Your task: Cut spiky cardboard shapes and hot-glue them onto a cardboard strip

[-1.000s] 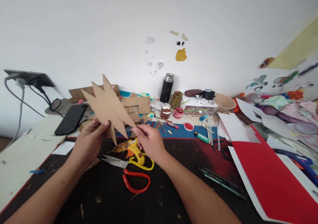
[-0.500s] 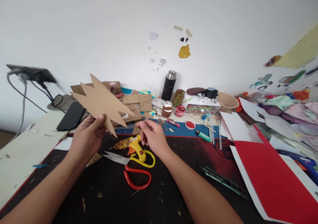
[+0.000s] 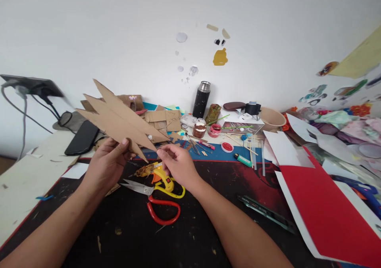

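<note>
A spiky piece of brown cardboard with long pointed ends is held up, tilted, over the desk. My left hand pinches its lower edge, thumb in front and fingers behind. At one right-hand point of the cardboard, the thumb and forefinger of my right hand are closed on the tip. Below the hands, a yellow glue gun lies on the dark mat, partly hidden by my right hand. Scissors with one red and one yellow handle lie in front of it, blades apart.
On the right lie a utility knife and a red sheet. Farther back stand a black thermos and open paint jars, with cardboard scraps beside them. A phone lies at left.
The cardboard has shifted a little left and tilted slightly. My right hand has moved left, its fingertips now closed on one of the cardboard's points. The view has shifted slightly.
</note>
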`<state>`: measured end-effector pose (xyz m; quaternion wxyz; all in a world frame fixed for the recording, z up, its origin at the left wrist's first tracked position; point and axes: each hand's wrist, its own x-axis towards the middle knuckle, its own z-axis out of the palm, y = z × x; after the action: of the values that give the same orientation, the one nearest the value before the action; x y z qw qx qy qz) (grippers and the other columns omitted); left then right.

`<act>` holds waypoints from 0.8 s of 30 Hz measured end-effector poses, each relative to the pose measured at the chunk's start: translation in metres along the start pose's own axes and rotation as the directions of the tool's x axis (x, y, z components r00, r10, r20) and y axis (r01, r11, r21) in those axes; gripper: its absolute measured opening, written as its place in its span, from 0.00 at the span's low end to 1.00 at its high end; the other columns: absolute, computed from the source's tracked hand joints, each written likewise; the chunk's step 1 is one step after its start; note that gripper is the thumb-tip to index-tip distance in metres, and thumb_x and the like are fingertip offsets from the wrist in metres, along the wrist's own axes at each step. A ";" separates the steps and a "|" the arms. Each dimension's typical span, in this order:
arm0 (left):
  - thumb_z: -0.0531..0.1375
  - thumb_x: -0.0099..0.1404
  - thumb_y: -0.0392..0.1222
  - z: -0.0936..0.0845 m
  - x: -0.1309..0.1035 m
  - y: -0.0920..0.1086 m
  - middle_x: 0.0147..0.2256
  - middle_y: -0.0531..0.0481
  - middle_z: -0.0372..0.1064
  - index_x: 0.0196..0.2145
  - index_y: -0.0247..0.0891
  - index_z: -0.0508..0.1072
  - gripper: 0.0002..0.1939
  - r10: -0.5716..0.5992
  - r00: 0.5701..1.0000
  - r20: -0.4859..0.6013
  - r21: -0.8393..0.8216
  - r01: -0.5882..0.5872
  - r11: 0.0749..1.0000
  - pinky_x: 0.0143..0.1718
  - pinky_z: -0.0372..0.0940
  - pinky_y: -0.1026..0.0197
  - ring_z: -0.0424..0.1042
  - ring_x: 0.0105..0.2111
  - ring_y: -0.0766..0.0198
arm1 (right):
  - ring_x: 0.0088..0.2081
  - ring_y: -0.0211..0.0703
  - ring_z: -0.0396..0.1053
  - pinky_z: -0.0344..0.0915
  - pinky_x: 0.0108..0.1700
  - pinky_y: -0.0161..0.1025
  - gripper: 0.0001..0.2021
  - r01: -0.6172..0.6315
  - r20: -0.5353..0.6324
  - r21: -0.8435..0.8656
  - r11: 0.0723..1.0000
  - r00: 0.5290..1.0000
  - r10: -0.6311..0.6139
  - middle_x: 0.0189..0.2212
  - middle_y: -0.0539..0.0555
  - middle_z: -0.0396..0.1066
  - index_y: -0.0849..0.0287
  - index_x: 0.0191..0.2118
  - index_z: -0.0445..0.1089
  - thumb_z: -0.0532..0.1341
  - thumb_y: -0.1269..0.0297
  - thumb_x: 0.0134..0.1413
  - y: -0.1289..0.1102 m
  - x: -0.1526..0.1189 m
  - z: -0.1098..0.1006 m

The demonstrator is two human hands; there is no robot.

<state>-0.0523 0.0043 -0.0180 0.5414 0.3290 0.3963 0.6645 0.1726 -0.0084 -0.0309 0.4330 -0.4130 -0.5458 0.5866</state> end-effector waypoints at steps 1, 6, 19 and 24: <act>0.92 0.45 0.48 0.000 0.000 0.000 0.36 0.53 0.85 0.40 0.39 0.88 0.29 -0.006 1.000 0.003 0.005 0.006 1.000 0.27 0.75 0.67 0.78 0.31 0.64 | 0.23 0.38 0.68 0.67 0.27 0.33 0.13 0.012 -0.008 -0.030 0.999 1.000 -0.013 0.24 0.44 0.70 0.55 0.48 0.80 0.71 0.50 0.75 0.001 0.000 0.000; 0.91 0.46 0.48 -0.001 0.000 -0.002 0.37 0.52 0.85 0.43 0.39 0.89 0.29 -0.014 1.000 0.014 0.014 0.013 1.000 0.28 0.76 0.66 0.79 0.32 0.63 | 0.25 0.39 0.71 0.66 0.29 0.34 0.10 0.067 -0.035 -0.181 0.981 0.997 -0.075 0.25 0.45 0.71 0.55 0.47 0.83 0.69 0.54 0.77 0.003 -0.001 0.000; 0.86 0.59 0.45 -0.005 0.006 0.002 0.50 0.47 0.88 0.43 0.43 0.87 0.18 0.045 0.996 0.071 -0.036 -0.043 0.998 0.39 0.78 0.60 0.82 0.42 0.58 | 0.20 0.35 0.65 0.62 0.26 0.33 0.15 -0.018 -0.021 0.024 1.000 1.000 0.019 0.23 0.43 0.70 0.57 0.48 0.83 0.66 0.49 0.78 -0.011 -0.001 -0.004; 0.85 0.60 0.46 -0.004 0.007 0.003 0.51 0.48 0.89 0.46 0.45 0.88 0.19 0.048 0.995 0.090 -0.021 -0.046 0.999 0.42 0.79 0.59 0.82 0.46 0.56 | 0.19 0.34 0.64 0.57 0.22 0.33 0.20 -0.031 -0.011 0.158 0.987 0.999 0.033 0.21 0.42 0.69 0.58 0.46 0.81 0.67 0.43 0.75 -0.012 0.002 -0.007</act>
<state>-0.0590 0.0105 -0.0174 0.5463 0.3628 0.3571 0.6652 0.1792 -0.0042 -0.0192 0.4588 -0.3900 -0.4879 0.6319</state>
